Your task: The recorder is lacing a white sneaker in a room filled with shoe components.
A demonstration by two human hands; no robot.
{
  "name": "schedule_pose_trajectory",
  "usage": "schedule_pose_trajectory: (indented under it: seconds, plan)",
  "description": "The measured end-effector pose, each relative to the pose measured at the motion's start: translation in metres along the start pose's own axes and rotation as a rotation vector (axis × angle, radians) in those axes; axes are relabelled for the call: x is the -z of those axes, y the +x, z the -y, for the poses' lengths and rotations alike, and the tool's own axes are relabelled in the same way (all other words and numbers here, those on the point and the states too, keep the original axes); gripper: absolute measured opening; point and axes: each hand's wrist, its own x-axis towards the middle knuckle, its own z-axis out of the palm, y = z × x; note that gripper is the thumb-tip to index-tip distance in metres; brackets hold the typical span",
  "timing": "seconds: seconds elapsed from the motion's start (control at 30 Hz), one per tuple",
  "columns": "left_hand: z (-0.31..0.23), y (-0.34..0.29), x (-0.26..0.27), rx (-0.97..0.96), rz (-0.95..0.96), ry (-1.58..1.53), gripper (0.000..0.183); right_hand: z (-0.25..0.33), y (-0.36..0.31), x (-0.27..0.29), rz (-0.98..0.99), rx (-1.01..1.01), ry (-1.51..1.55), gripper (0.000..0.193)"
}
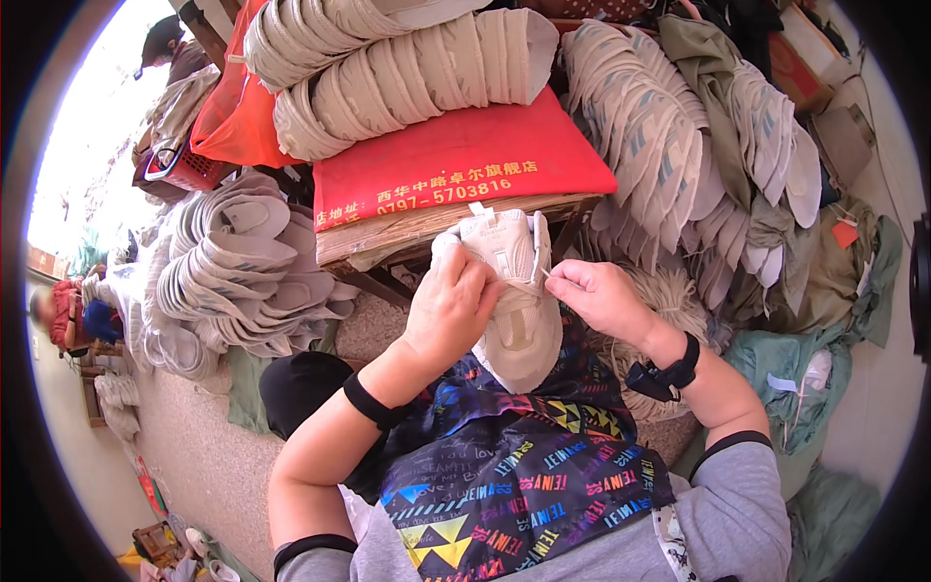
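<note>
A cream shoe upper (524,344) rests over my lap, its toe pointing toward me and its tongue (493,242) leaning at the edge of a wooden stand. My left hand (448,303) is closed on the left side of the upper, with thumb and fingertips drawn together by the eyelets. At the opposite side, my right hand (603,301) pinches a thin pale shoelace close to the eyelet edge. A strand of lace crosses the upper below the tongue. The tips of my left fingers are partly hidden, so I cannot tell whether they also pinch lace.
Ahead stands the wooden stand (388,241) with a red cover (562,155), bearing rows of nested uppers (417,82). More stacked uppers lie left (228,262) and right (640,116). Beside my right forearm hangs a bundle of cream laces (669,291). A patterned apron (524,485) covers my lap.
</note>
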Motion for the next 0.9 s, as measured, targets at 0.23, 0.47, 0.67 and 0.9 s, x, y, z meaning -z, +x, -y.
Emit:
schedule_pose_trajectory:
  seconds: [0.23, 0.47, 0.67, 0.9]
  plan:
    - [-0.002, -0.010, -0.003, 0.092, -0.023, -0.071, 0.017, 0.004, 0.009, 0.003, 0.060, 0.016, -0.094, 0.024]
    - [-0.011, -0.011, 0.004, 0.235, 0.080, -0.153, 0.018, 0.013, 0.021, 0.000, -0.038, 0.161, -0.269, 0.024]
    - [-0.012, -0.005, 0.004, 0.180, 0.059, -0.099, 0.018, 0.016, 0.023, 0.005, -0.073, 0.291, -0.347, 0.021]
    - [0.002, -0.008, 0.017, 1.071, 0.240, -1.197, 0.023, 0.029, 0.026, 0.018, 0.019, 0.540, -0.752, 0.020]
